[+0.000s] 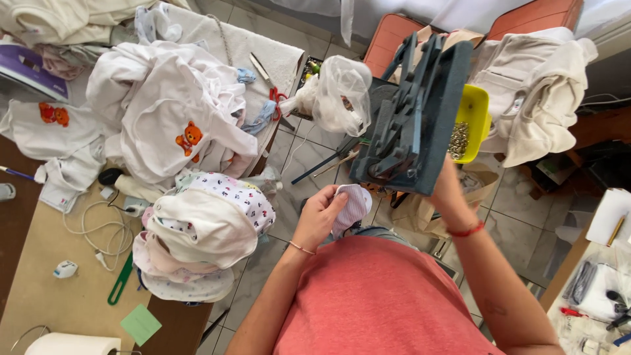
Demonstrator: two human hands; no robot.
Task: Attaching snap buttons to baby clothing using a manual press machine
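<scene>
My left hand holds a small striped white fabric piece just below the base of a dark grey-blue press machine. My right hand reaches up behind the machine's lower right side; only its wrist with a red string bracelet shows, the fingers are hidden. A yellow tray of small metal snaps sits right of the machine.
A stack of small patterned baby garments lies on the table to my left, with white clothes bearing orange bear patches behind. Red-handled scissors, a clear plastic bag, white cables and cream garments on a chair surround the machine.
</scene>
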